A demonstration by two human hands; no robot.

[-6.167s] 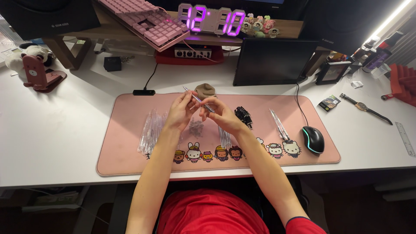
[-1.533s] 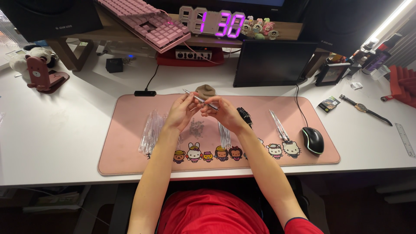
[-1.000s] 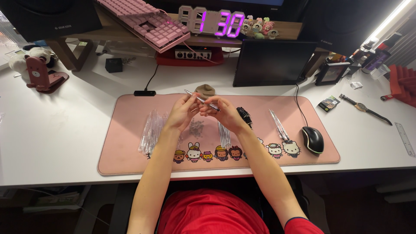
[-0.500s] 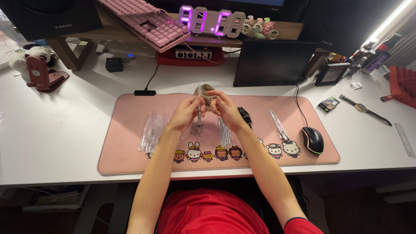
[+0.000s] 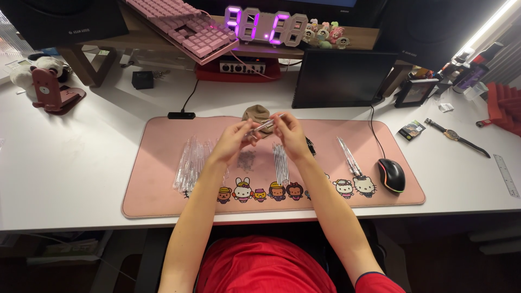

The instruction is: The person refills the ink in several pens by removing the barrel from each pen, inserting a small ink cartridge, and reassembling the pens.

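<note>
Both my hands are raised over the middle of a pink desk mat [image 5: 163, 184]. My left hand [image 5: 234, 139] and my right hand [image 5: 288, 132] pinch the two ends of a thin, clear tube-like stick [image 5: 265, 126] between the fingertips. A heap of similar clear sleeves [image 5: 191, 163] lies on the mat to the left of my left arm. A smaller bunch of clear sticks [image 5: 280, 163] lies just below my right wrist. Another clear strip [image 5: 348, 157] lies further right. A small dark patch of tiny bits [image 5: 247, 160] sits on the mat under my hands.
A black mouse [image 5: 392, 174] rests at the mat's right end. Behind my hands sits a small brown object [image 5: 256, 113], a dark tablet [image 5: 340, 78], a glowing purple clock [image 5: 266, 26] and a pink keyboard [image 5: 182, 28]. A wristwatch [image 5: 455, 135] and ruler [image 5: 506, 174] lie far right.
My hands have shifted slightly, turning the clear stick from pointing up-left to lying nearly level between the fingertips. The clock's display has changed.
</note>
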